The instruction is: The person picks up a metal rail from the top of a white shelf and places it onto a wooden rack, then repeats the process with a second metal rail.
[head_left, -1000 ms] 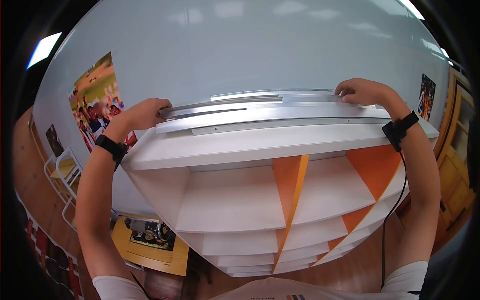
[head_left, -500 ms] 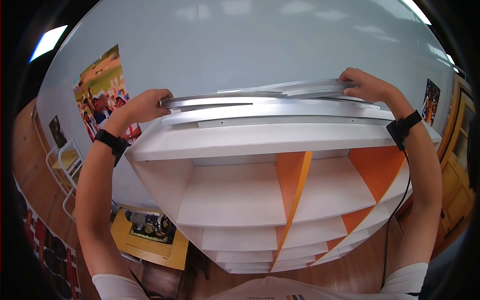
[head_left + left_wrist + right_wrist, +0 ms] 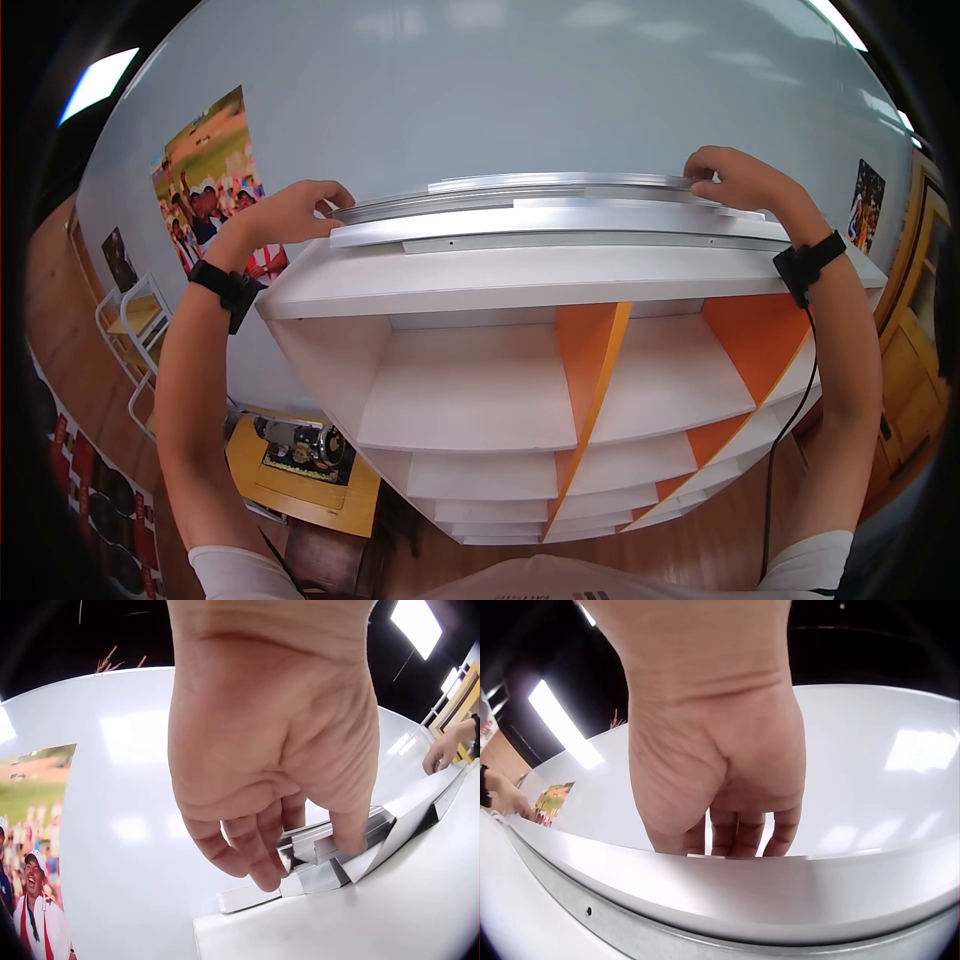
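Gripping the stack of metal rails (image 3: pixel 540 200) on top of the shelf unit (image 3: pixel 560 280), upper middle of frame: my left hand (image 3: pixel 290 213) pinches its left end and my right hand (image 3: pixel 735 180) curls over its right. Tipping one end could send rails (loose, unbound) sliding off. The long axis runs left to right, roughly level.

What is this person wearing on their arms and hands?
No gloves on the left hand or right hand. A black left wrist strap and a black right wrist strap, the latter trailing a thin black cable along the forearm. Short white sleeves at the upper arms.
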Demonstrator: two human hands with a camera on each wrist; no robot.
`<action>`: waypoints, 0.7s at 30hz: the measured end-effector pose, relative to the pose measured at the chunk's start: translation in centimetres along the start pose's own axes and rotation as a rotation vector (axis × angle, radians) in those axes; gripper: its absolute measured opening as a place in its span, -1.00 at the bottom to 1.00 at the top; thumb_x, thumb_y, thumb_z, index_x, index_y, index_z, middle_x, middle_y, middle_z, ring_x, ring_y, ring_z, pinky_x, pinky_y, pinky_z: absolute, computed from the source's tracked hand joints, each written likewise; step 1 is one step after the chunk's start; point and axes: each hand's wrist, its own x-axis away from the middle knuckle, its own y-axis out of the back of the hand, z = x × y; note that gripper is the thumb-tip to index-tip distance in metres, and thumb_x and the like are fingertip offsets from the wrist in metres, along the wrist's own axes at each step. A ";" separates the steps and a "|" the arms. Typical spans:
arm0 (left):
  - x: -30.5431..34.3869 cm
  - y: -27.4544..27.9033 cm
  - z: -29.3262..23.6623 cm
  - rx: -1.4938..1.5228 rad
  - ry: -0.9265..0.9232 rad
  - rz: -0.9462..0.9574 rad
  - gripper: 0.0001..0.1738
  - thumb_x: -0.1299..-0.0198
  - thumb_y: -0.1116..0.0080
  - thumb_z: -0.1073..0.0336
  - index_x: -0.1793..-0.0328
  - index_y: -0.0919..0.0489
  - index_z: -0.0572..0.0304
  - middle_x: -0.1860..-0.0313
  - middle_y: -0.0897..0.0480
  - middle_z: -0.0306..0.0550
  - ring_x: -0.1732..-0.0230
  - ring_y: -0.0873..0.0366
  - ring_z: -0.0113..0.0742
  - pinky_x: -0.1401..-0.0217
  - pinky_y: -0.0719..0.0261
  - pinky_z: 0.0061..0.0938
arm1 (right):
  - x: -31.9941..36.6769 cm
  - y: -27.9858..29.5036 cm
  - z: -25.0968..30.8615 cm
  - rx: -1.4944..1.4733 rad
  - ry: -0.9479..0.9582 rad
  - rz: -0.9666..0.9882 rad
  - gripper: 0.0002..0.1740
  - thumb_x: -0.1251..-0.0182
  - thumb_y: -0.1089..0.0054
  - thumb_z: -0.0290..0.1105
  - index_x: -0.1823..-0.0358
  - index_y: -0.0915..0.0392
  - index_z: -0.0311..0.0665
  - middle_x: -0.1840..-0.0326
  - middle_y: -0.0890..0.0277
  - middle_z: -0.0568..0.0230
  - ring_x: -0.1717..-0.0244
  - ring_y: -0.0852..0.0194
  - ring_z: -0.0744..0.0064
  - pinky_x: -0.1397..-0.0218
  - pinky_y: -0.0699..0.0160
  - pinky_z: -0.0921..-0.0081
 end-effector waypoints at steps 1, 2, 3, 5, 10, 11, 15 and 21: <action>0.5 0.0 0.0 0.012 -0.011 -0.041 -0.62 -0.24 -0.20 0.33 -0.14 -0.55 0.39 -0.09 -0.64 0.10 -0.09 -0.60 -0.15 -0.16 -0.54 -0.34 | 0.4 0.0 -0.1 -0.015 0.026 -0.050 -0.73 -0.33 -0.18 -0.31 0.07 -0.58 -0.33 0.12 -0.57 0.15 0.08 -0.49 0.26 -0.07 -0.46 0.33; 0.9 0.1 0.4 0.040 -0.015 -0.065 -0.63 -0.26 -0.17 0.35 -0.16 -0.54 0.35 -0.10 -0.63 0.06 -0.10 -0.59 -0.19 -0.16 -0.54 -0.34 | 1.0 0.2 0.0 -0.060 0.032 -0.067 -0.73 -0.32 -0.19 -0.31 0.06 -0.58 -0.33 0.12 -0.57 0.16 0.08 -0.49 0.28 -0.08 -0.46 0.32; 1.1 0.3 1.0 0.068 -0.018 -0.092 -0.64 -0.29 -0.14 0.37 -0.19 -0.52 0.32 -0.12 -0.61 0.02 -0.12 -0.57 -0.22 -0.16 -0.53 -0.35 | 1.9 0.4 0.1 -0.103 0.041 -0.084 -0.72 -0.32 -0.19 -0.30 0.05 -0.57 -0.33 0.13 -0.57 0.17 0.08 -0.49 0.29 -0.10 -0.46 0.32; 2.1 0.4 1.2 0.132 -0.026 -0.139 -0.66 -0.32 -0.11 0.35 -0.19 -0.52 0.30 -0.11 -0.60 -0.01 -0.10 -0.56 -0.24 -0.15 -0.54 -0.34 | 3.2 0.5 0.0 -0.153 0.045 -0.086 -0.70 -0.31 -0.21 -0.29 0.04 -0.57 -0.32 0.12 -0.56 0.18 0.07 -0.49 0.31 -0.13 -0.45 0.31; 3.6 -1.2 -1.8 0.060 -0.138 -0.144 -0.64 -0.32 -0.18 0.21 -0.11 -0.53 0.32 -0.05 -0.59 0.05 -0.06 -0.54 -0.16 -0.16 -0.52 -0.33 | 5.2 -1.2 -0.6 -0.184 0.012 -0.039 -0.60 -0.24 -0.30 -0.23 -0.01 -0.54 -0.32 0.02 -0.55 0.14 0.00 -0.49 0.24 -0.20 -0.44 0.30; 3.6 -1.7 -2.3 -0.025 -0.186 -0.139 -0.63 -0.31 -0.19 0.20 -0.10 -0.54 0.32 -0.05 -0.58 0.06 -0.07 -0.54 -0.14 -0.16 -0.51 -0.33 | 5.3 -1.4 -0.6 -0.189 0.008 -0.030 -0.57 -0.21 -0.32 -0.23 -0.03 -0.54 -0.32 0.01 -0.55 0.13 -0.01 -0.49 0.22 -0.20 -0.43 0.30; 2.3 -3.3 -3.2 -0.131 -0.236 -0.080 -0.55 -0.25 -0.28 0.14 -0.08 -0.51 0.36 0.06 -0.50 0.01 0.06 -0.47 -0.15 0.01 -0.48 -0.36 | 5.5 -1.6 -0.3 -0.145 0.027 -0.021 -0.48 -0.12 -0.41 -0.25 -0.09 -0.52 -0.33 -0.02 -0.55 0.10 -0.05 -0.49 0.16 -0.20 -0.43 0.28; 1.0 -2.5 -3.0 -0.075 -0.193 0.002 -0.60 -0.31 -0.19 0.14 -0.01 -0.50 0.38 0.14 -0.51 0.02 0.13 -0.46 -0.17 0.07 -0.45 -0.37 | 5.5 -1.2 0.0 -0.139 0.012 -0.020 -0.48 -0.12 -0.41 -0.31 -0.12 -0.52 -0.33 -0.06 -0.55 0.07 -0.07 -0.50 0.14 -0.20 -0.43 0.29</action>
